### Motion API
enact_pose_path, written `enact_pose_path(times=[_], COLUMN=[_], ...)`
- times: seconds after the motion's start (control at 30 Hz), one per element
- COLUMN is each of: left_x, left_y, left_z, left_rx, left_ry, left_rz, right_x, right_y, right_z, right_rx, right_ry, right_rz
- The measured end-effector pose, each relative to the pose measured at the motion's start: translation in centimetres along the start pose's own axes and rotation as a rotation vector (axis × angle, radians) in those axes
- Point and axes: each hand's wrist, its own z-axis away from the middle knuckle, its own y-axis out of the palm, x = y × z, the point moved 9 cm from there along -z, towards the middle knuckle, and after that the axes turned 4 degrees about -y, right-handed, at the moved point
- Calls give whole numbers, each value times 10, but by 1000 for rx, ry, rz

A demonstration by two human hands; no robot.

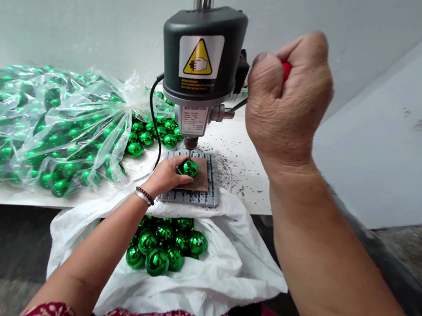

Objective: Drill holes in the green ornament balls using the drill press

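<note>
My left hand [170, 173] grips a shiny green ball ornament [189, 168] from its left side, thumb and fingers around it. The ball rests on a brown board [201, 175] on the base of a small bench drill press [202, 56]. Right above the ball is the drill chuck [190, 143], its thin bit reaching down to the ball's top; whether it has gone in I cannot tell. Up at the right, my right hand [289, 96] is closed in a fist around the red knob [285, 71] of the drill's feed lever, which is mostly hidden by the hand.
Several green balls [162, 245] lie in a white cloth [213, 283] at the table's front edge. A large clear plastic bag [82, 130] full of green balls covers the left. Loose balls [145, 138] and a black cable [154, 119] are beside the drill. Dark shavings [239, 167] litter the table.
</note>
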Motion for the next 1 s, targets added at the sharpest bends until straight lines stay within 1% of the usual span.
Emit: enact_pose_path(times=[0.1, 0.17, 0.27, 0.33, 0.5, 0.73, 0.9, 1.0], left_x=[8, 11, 12, 12, 9, 11, 13, 13], left_y=[4, 5, 5, 4, 5, 4, 4, 4], left_z=[2, 2, 2, 1, 0, 0, 0, 0], left_rx=[25, 25, 7, -2, -12, -32, -35, -39], left_ry=[-52, -72, -72, -61, -27, -31, -35, -34], left_rz=[94, 122, 87, 65, 29, 54, 55, 37], right_x=[-1, 0, 1, 0, -3, -4, -8, -9], right_y=[-2, -4, -8, -10, -14, -14, -15, -15], right_z=[2, 6, 17, 25, 38, 44, 52, 56], right_rx=[-26, -59, -121, -140, -177, -202, -177, -184], right_ry=[-30, -97, -227, -265, -283, -294, -276, -279], right_rz=[-23, -47, -65, -58, -63, -53, -27, -25])
